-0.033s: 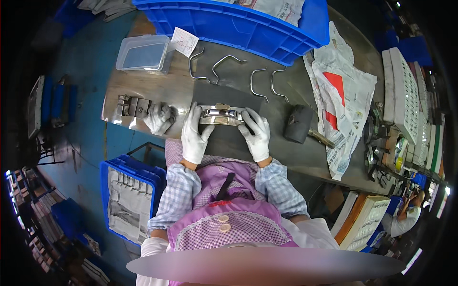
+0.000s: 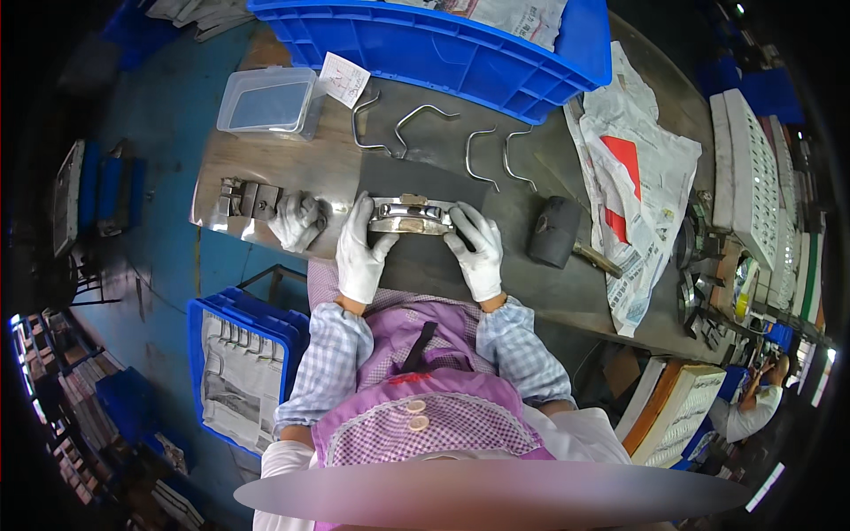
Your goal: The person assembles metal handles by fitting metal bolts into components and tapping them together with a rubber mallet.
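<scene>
A shiny metal piece [image 2: 409, 226] with a curved, polished bar across it and dull yellowish blocks at its middle lies level on the dark mat [image 2: 416, 270]. I cannot make out its exact kind. My left hand [image 2: 361, 248], in a white glove, grips its left end between thumb and fingers. Its right end is held the same way by my gloved right hand [image 2: 477, 248]. Beyond the mat, bent metal rods [image 2: 409, 129] lie in two pairs; one of the right-hand pair is a C-shaped rod [image 2: 508, 159].
A black-headed mallet [image 2: 553, 232] lies right of my hand, by crumpled newspaper [image 2: 642, 159]. Left are a crumpled white glove [image 2: 297, 221], metal blocks [image 2: 251, 199] and a clear plastic box [image 2: 268, 104]. Blue crates stand behind [image 2: 425, 53] and at lower left [image 2: 297, 341]. A person [image 2: 753, 409] sits far right.
</scene>
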A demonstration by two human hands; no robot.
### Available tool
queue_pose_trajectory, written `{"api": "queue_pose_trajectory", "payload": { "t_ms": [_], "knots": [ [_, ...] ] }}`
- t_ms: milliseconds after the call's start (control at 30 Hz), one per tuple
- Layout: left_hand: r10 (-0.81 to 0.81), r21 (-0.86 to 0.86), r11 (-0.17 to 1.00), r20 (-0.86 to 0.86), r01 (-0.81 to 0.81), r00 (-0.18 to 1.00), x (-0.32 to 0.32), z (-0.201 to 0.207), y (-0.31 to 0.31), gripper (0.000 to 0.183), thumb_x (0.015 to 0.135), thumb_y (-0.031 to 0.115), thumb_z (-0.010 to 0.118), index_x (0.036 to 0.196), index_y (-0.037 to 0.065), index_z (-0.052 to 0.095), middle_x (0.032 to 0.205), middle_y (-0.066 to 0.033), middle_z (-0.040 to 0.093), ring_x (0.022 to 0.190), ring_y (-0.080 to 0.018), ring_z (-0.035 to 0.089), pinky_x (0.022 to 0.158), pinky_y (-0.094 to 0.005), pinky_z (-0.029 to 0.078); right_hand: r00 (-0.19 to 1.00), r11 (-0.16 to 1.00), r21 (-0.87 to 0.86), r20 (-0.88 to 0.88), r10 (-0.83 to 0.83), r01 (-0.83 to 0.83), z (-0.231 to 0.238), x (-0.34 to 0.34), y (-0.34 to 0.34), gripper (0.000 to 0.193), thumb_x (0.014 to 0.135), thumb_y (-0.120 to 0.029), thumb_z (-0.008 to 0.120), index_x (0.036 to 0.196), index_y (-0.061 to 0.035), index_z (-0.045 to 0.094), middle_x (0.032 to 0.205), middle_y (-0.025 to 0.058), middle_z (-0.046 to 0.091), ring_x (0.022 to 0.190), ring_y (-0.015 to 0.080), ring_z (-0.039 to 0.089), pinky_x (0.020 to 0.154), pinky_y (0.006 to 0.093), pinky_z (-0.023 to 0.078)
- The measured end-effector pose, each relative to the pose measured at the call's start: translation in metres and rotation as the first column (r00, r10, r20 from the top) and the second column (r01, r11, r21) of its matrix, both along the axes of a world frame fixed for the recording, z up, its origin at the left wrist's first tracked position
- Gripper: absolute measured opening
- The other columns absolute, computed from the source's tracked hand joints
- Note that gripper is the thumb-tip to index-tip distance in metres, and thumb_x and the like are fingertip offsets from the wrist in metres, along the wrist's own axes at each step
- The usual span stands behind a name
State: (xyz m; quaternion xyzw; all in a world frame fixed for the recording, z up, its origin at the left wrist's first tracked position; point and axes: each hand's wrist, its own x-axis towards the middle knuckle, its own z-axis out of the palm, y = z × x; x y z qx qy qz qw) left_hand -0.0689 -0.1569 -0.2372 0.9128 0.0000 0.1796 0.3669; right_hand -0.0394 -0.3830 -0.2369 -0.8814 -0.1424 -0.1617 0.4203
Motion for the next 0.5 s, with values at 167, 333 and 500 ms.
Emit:
{"api": "queue_pose_trajectory", "payload": {
  "t_ms": [167, 333, 500],
  "knots": [
    [-0.013, -0.004, 1.0, 0.106, 0.014, 0.994, 0.018, 0.006, 0.008, 0.063, 0.078, 0.022, 0.086, 0.128, 0.002, 0.054, 0.129, -0.0187, 0.066, 0.113, -0.0404, 0.064, 0.095, -0.0467, 0.052, 0.999, 0.999, -0.03, 0.025, -0.025, 0.025, 0.008, 0.011, 0.011, 0.053, 0.075, -0.032, 0.085, 0.124, -0.0137, 0.074, 0.129, 0.0023, 0.07, 0.094, 0.0256, 0.063, 0.085, 0.0393, 0.05],
    [0.083, 0.032, 0.996, 0.016, -0.084, 0.996, 0.038, 0.017, 0.006, 0.045, 0.084, 0.035, 0.081, 0.115, 0.006, 0.068, 0.113, -0.0124, 0.069, 0.105, -0.0355, 0.064, 0.092, -0.0442, 0.051, 0.983, 0.984, 0.144, -0.163, -0.085, 0.109, 0.004, 0.025, 0.02, 0.057, 0.08, -0.04, 0.084, 0.128, -0.0129, 0.073, 0.122, 0.0048, 0.073, 0.106, 0.0271, 0.068, 0.092, 0.0391, 0.052],
    [0.064, 0.018, 0.998, 0.001, -0.064, 0.998, 0.041, 0.02, 0.015, 0.047, 0.08, 0.034, 0.084, 0.114, 0.007, 0.068, 0.11, -0.0124, 0.069, 0.101, -0.0346, 0.065, 0.089, -0.0437, 0.052, 0.971, 0.964, 0.251, -0.237, -0.031, 0.092, 0.002, 0.026, 0.024, 0.054, 0.082, -0.036, 0.085, 0.128, -0.01, 0.072, 0.121, 0.0081, 0.073, 0.106, 0.0276, 0.069, 0.095, 0.0389, 0.053]
  ]
}}
